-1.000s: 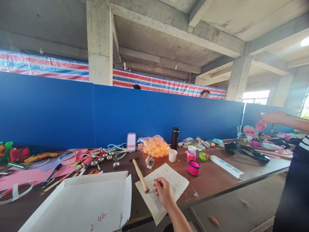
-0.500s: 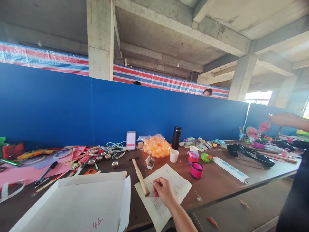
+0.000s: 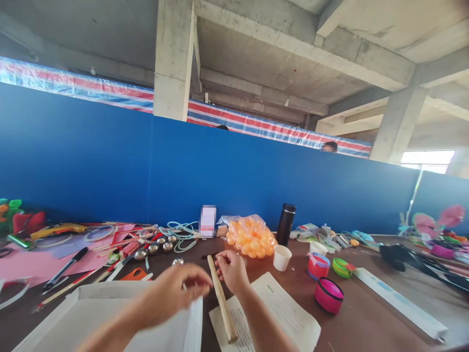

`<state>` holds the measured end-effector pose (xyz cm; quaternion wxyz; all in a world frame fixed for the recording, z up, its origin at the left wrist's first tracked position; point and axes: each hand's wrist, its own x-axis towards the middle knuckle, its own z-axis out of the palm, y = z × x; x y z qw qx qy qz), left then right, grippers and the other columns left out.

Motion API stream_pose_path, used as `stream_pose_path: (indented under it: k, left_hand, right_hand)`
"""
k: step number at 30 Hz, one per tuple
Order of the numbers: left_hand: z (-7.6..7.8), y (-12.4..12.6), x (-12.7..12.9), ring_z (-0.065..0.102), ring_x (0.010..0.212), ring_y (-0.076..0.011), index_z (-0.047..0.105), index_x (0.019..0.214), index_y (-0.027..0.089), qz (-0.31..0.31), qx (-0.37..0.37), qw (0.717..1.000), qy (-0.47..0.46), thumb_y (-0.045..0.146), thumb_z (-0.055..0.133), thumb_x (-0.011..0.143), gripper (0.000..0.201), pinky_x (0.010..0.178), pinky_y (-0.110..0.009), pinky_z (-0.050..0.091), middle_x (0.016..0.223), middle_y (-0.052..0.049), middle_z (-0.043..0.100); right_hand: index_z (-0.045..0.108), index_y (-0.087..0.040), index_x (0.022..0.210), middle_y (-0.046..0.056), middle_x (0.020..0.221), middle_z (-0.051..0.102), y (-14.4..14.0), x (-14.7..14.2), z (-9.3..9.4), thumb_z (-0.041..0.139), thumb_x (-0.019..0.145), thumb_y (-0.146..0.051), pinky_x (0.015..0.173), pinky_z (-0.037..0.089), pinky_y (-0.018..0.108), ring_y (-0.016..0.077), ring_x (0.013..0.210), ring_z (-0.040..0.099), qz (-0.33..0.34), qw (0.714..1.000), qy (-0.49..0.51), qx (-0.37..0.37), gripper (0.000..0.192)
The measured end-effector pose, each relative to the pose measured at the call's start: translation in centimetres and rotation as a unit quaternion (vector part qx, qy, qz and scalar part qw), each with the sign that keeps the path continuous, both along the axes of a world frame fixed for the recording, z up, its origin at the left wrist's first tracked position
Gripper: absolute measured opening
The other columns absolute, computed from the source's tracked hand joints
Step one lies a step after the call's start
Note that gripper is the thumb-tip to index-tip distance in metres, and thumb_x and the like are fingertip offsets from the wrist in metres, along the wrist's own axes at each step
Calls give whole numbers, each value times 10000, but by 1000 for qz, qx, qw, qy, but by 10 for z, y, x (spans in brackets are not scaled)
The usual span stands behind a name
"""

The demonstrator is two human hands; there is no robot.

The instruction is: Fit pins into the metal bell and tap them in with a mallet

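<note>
A hammer with a pale wooden handle (image 3: 223, 303) lies across a printed sheet of paper (image 3: 284, 305), its dark head (image 3: 205, 255) pointing away from me. Just right of the handle is my right hand (image 3: 232, 271), fingers bent together near the hammer head; what they hold, if anything, is hidden. This hand also covers the spot where a small box of metal bits stood. My left hand (image 3: 179, 288), slightly blurred, hangs over the edge of a white cardboard box lid (image 3: 164, 325), left of the handle. Its fingers curve apart from the thumb with nothing between them.
Behind the hands are a bag of orange balls (image 3: 251, 237), a white paper cup (image 3: 282, 258) and a black flask (image 3: 286, 225). Pink (image 3: 329, 296) and green tape rolls and a long white strip (image 3: 399, 303) lie right. Pens, sticks and metal balls (image 3: 153, 248) crowd the left.
My left hand has come into view from below. My right hand has moved forward off the paper toward the hammer head. The view has turned left; the other person's arm at right is gone.
</note>
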<state>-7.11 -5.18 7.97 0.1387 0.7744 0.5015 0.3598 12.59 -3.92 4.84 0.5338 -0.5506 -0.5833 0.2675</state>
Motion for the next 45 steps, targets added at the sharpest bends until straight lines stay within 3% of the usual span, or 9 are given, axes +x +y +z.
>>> stream_pose_path:
  k: [4,7,11,14,17,23,31,37,45]
  left_hand:
    - [-1,49,7,583,1030,-254,586,1107,219,79,-53,976,196,290,527,788,332,821,-355,454,1110,-95,614]
    - [-16,82,14,595,1002,-332,623,1043,164,111,-81,963,231,152,617,652,391,800,-427,459,1115,-170,590]
    - [-30,102,17,647,879,-310,638,962,134,116,-107,955,251,39,518,659,339,728,-413,484,994,-172,624]
    - [-34,96,26,613,971,-231,558,1087,217,95,-66,967,227,109,505,720,386,805,-336,464,1114,-101,577]
    - [-46,81,41,619,936,-183,444,1209,255,42,5,997,56,203,450,808,404,781,-282,483,1196,-82,540]
    - [-75,70,52,558,1083,-186,477,1203,283,-106,70,990,-55,185,488,812,404,920,-258,452,1191,-72,564]
    - [-78,77,54,569,1080,-194,513,1175,254,-55,95,990,-85,248,506,820,356,919,-283,469,1176,-67,583]
    - [-80,76,52,538,1125,-211,481,1210,227,-50,68,991,-103,205,524,774,439,937,-314,461,1212,-72,574]
    - [-73,66,56,526,1111,-185,521,1175,233,-144,49,980,-127,50,477,686,525,987,-289,410,1188,-61,570]
  right_hand:
    - [626,-175,766,16,650,624,8,-7,-21,456,828,-279,511,449,207,130,547,583,-24,997,-51,61,209]
    - [654,-185,786,50,729,664,10,-2,-38,490,817,-276,603,461,228,178,679,615,-19,992,-86,94,190]
    - [652,-196,778,65,706,672,24,5,-56,450,841,-345,565,463,239,194,637,623,-19,988,-105,111,259]
    - [649,-207,778,55,674,671,36,4,-66,452,837,-391,575,482,260,200,599,629,-31,989,-96,107,275]
    - [636,-212,909,67,759,693,43,0,-73,434,844,-478,609,510,277,214,649,651,-25,993,-55,98,340]
    - [618,-250,983,81,876,701,41,-3,-73,394,838,-586,633,530,294,230,729,654,-50,996,-46,64,429]
    - [632,-247,822,55,786,681,29,3,-54,432,870,-463,638,501,240,203,739,652,-62,989,-81,104,298]
    - [602,-248,1084,55,958,689,17,0,-40,556,809,-422,699,508,242,215,830,648,20,993,-94,75,330]
    - [609,-214,1094,63,1000,681,10,-2,-29,609,781,-368,742,506,249,218,859,641,4,997,-62,55,349]
